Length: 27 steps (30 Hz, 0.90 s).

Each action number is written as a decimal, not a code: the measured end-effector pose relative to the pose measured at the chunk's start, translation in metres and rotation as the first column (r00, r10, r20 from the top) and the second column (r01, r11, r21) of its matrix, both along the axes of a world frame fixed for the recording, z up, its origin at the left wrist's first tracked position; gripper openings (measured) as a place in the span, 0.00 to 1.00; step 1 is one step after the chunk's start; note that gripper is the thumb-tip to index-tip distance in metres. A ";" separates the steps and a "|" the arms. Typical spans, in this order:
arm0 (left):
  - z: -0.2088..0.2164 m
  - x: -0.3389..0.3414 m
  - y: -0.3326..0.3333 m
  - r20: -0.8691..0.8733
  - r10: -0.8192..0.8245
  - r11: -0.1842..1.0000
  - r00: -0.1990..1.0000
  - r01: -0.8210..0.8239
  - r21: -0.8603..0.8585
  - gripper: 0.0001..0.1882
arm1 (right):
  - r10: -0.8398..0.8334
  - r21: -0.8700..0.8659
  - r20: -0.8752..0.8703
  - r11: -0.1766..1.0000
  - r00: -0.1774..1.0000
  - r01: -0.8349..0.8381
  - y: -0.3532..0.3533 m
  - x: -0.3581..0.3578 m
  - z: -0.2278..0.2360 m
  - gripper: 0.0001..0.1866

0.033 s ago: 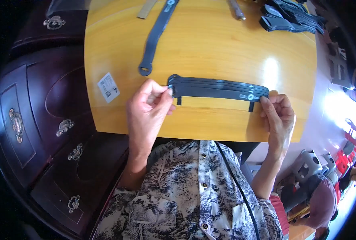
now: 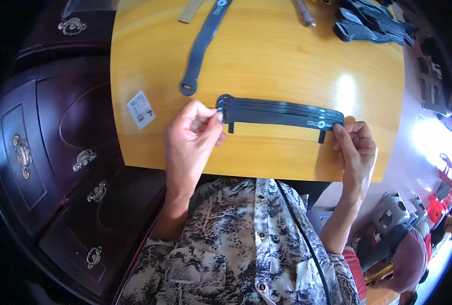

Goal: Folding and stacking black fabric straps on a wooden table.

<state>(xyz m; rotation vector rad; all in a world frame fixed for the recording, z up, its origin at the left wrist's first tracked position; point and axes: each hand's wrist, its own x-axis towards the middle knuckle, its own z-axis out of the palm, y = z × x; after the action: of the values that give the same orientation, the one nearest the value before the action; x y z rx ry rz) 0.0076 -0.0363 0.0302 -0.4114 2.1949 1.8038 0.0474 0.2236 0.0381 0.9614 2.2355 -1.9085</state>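
Observation:
My left hand [image 2: 193, 137] pinches the left end of a flat stack of dark grey straps [image 2: 277, 113], thumb and fingers closed on the looped tips. My right hand [image 2: 355, 150] grips the stack's right end, where a pale round mark shows. The stack is stretched level between both hands, just over the near part of the yellow wooden table [image 2: 266, 66]. Two short tabs hang down from its lower edge.
A single dark strap [image 2: 203, 46] lies diagonally on the table beyond my left hand. A heap of more straps [image 2: 373, 25] sits at the far right. A white label [image 2: 140, 110] lies near the left edge. A dark cabinet with brass handles [image 2: 58, 152] stands on the left.

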 end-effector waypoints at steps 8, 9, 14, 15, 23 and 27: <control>-0.004 0.001 0.001 -0.020 -0.031 0.998 0.999 0.030 -0.060 0.07 | 0.009 0.027 0.041 1.000 0.999 -0.010 0.002 -0.001 0.000 0.07; -0.005 0.002 0.000 -0.014 -0.022 0.998 1.000 0.021 -0.062 0.07 | 0.005 0.010 0.027 1.000 1.000 -0.006 0.002 -0.001 -0.003 0.07; -0.002 0.001 0.000 -0.018 -0.012 0.994 1.000 0.010 -0.108 0.05 | 0.037 -0.045 0.070 0.998 0.997 -0.034 0.003 -0.005 -0.002 0.07; 0.000 0.000 0.003 -0.018 -0.025 0.995 1.000 0.023 -0.095 0.05 | 0.023 -0.033 0.071 0.999 0.997 -0.021 0.003 -0.006 -0.002 0.07; 0.002 0.003 0.009 -0.032 -0.050 0.987 0.998 0.045 -0.154 0.04 | 0.068 -0.114 0.004 0.991 0.998 -0.067 0.011 -0.005 -0.004 0.06; 0.000 0.000 0.009 -0.009 -0.061 0.987 0.998 0.059 -0.152 0.04 | 0.084 -0.097 0.068 0.992 0.994 -0.077 0.014 -0.007 -0.001 0.05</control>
<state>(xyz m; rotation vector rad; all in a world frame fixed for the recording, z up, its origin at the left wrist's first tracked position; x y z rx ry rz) 0.0077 -0.0274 0.0297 -0.3610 2.3367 1.6194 0.0408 0.2375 0.0374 0.8968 2.0919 -1.8948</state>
